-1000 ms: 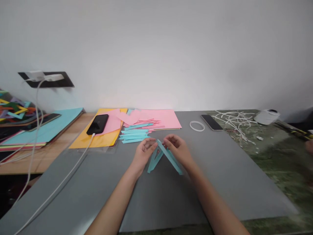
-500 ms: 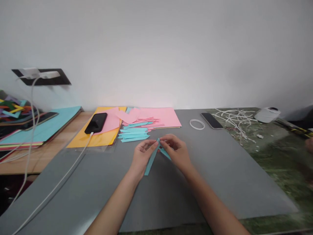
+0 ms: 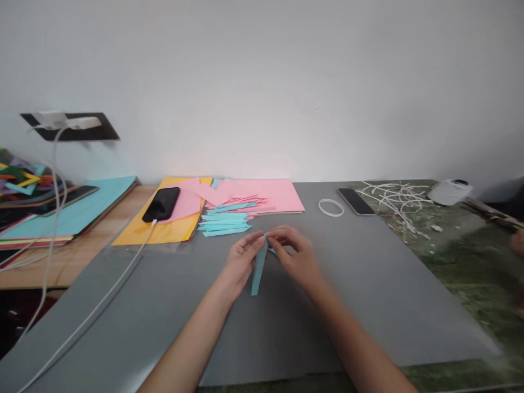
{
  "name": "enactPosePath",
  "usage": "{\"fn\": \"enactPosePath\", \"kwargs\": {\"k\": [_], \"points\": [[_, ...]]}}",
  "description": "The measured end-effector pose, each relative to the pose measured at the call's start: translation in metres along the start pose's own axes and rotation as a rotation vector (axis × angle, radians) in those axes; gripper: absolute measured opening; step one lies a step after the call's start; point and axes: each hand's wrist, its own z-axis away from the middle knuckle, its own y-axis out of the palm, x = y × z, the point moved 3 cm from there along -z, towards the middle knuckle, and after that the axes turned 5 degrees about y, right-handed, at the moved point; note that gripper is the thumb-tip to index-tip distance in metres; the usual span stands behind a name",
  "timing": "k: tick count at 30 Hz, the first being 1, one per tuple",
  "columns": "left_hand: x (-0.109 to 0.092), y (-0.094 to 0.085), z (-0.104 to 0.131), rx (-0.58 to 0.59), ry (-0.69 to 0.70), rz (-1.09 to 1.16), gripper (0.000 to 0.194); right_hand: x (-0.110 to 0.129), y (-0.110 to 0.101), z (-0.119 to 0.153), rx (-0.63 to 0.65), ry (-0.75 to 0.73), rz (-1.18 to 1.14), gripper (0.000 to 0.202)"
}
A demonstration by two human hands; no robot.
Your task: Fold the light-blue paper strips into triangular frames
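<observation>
Leftmost, a light blue sheet of paper [image 3: 98, 194] lies on a stack near a jumble of multicoloured folded strips [image 3: 24, 177]. Next, a black phone with a white cable [image 3: 162, 204] rests on pink and yellow paper, and flat light blue paper strips [image 3: 225, 224] lie just beside it on the grey counter [image 3: 164, 305]. My left hand [image 3: 241, 259] and right hand [image 3: 295, 251] are close together, fingertips pinching the top of a folded light blue paper strip [image 3: 258, 272] that hangs downward between them. Farther right sit a white ring [image 3: 331, 201] and a dark phone [image 3: 355, 201].
</observation>
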Motion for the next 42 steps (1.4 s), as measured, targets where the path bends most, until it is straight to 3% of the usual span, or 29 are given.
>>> {"fn": "enactPosePath", "kwargs": {"k": [8,15,22,26,33,42], "points": [[0.002,0.000,0.000,-0.003,0.017,0.013,0.036,0.002,0.003,0.004,-0.018,-0.125,0.070,0.013],[0.009,-0.001,-0.001,0.027,-0.035,0.000,0.044,0.002,0.004,0.003,-0.023,-0.037,-0.017,0.012],[0.012,-0.003,-0.001,0.009,-0.120,0.033,0.050,0.002,-0.001,0.001,-0.063,-0.024,0.085,0.009],[0.010,0.002,0.002,0.052,-0.074,0.035,0.052,0.005,-0.003,0.002,-0.067,-0.051,0.084,0.009],[0.010,0.004,0.002,0.025,-0.002,-0.002,0.050,0.009,-0.001,0.003,-0.101,-0.062,0.094,0.008],[0.014,0.000,-0.002,-0.047,0.072,-0.004,0.033,0.007,-0.001,0.004,-0.112,-0.036,0.157,0.007]]}}
